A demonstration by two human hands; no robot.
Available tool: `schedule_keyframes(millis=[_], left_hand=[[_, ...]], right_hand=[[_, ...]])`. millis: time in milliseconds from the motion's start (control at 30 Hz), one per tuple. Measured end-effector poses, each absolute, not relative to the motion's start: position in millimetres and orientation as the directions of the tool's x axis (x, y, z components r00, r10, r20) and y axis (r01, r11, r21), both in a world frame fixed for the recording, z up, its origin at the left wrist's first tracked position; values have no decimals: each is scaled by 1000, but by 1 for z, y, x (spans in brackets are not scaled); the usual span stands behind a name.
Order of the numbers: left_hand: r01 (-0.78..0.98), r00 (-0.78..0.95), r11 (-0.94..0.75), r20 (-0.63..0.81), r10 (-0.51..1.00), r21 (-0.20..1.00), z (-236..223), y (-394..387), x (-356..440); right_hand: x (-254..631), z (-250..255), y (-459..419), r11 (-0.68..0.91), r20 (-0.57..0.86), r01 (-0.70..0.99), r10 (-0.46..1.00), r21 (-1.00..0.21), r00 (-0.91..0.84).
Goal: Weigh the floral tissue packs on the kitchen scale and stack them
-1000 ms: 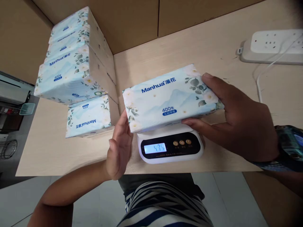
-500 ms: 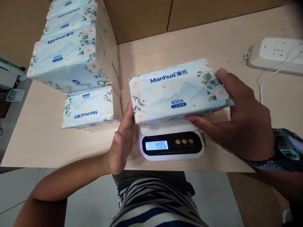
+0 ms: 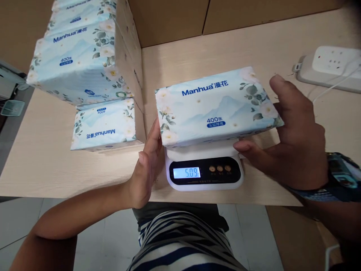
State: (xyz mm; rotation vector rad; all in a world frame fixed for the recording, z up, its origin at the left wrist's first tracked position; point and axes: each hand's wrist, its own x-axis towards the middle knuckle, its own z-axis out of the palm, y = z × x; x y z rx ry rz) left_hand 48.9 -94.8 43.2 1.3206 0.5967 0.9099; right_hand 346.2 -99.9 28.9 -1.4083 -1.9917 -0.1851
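Note:
A pale blue tissue pack (image 3: 217, 105) with floral corners rests on a white digital scale (image 3: 204, 187), whose lit display reads 5.09. My left hand (image 3: 145, 171) is open, held upright along the left end of the pack; its fingertips are partly hidden behind that end. On the other side my right hand (image 3: 296, 143) is open, thumb and fingers spread around the right end of the pack. A watch (image 3: 342, 175) is on my right wrist.
Stacked matching tissue packs (image 3: 76, 67) stand at the left, with one lower pack (image 3: 104, 126) in front. A white power strip (image 3: 328, 67) with a cable lies at the back right. Brown panels (image 3: 169, 20) border the table (image 3: 50, 162) at the back.
My right hand has loosened and moved off the pack's right end, its fingers now spread. The scale's reading has gone from 4.95 to 5.09. My left hand has barely moved.

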Motion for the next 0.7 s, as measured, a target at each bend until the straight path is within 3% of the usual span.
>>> schedule_keyframes(millis=[567,700], left_hand=[[-204,559,-9,124,820,979,44,-95,48],[-204,547,-6,119,829,979,44,-95,48]], right_hand=[[345,26,-102,381,530,844,836,-377,-141],[346,20,-101,354,540,812,840,-463,-58]])
